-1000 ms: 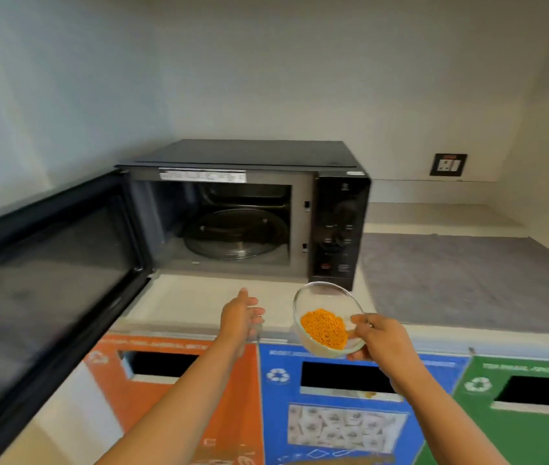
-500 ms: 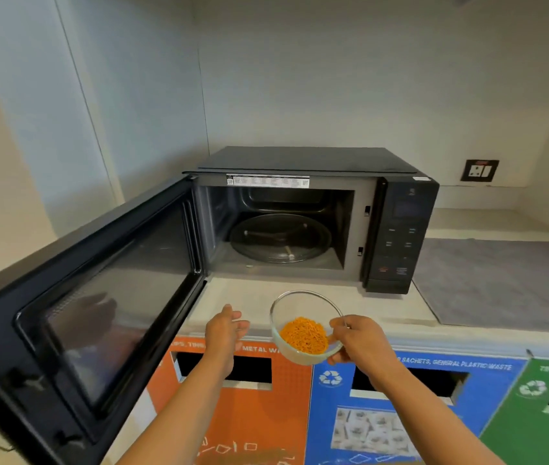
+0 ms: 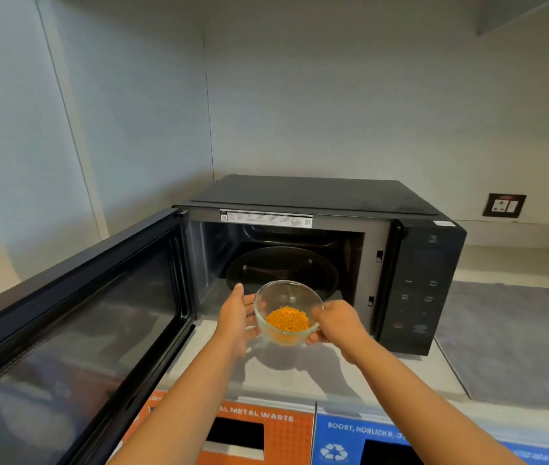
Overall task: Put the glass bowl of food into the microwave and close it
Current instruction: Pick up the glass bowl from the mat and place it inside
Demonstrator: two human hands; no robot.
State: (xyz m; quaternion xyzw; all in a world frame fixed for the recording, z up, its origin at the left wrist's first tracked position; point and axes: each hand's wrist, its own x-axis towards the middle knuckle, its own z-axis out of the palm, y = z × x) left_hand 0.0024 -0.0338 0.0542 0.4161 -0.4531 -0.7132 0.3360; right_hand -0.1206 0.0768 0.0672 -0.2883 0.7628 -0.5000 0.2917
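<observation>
A clear glass bowl (image 3: 288, 298) with orange food in its bottom is held in the air just in front of the microwave's opening. My right hand (image 3: 336, 325) grips its right rim. My left hand (image 3: 237, 318) is flat against the bowl's left side, fingers extended. The black microwave (image 3: 424, 263) stands on the counter with its cavity and glass turntable (image 3: 283, 268) bare. Its door (image 3: 75, 330) is swung fully open to the left.
A grey mat (image 3: 514, 340) covers the counter right of the microwave. A wall socket (image 3: 504, 205) sits at the back right. Below the counter edge are orange (image 3: 266, 434) and blue (image 3: 360, 441) recycling bin fronts. Walls close in at left and back.
Both hands have carried the bowl up and forward, from over the counter edge to the mouth of the microwave. My left hand has come against the bowl's side. The view has moved closer.
</observation>
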